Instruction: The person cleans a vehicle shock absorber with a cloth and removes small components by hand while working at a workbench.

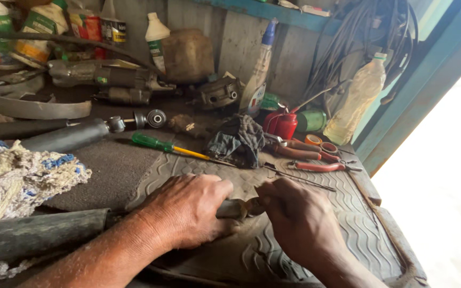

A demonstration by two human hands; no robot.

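Left hand (188, 210) clamps the shock absorber rod (230, 209), whose axis runs left-right. Right hand (300, 218), nearer its end, pinches the rod's tip.

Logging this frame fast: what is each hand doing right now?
Left hand: closed over a dark cylindrical part lying on the rubber mat.
Right hand: fingers pinched at that part's small end.
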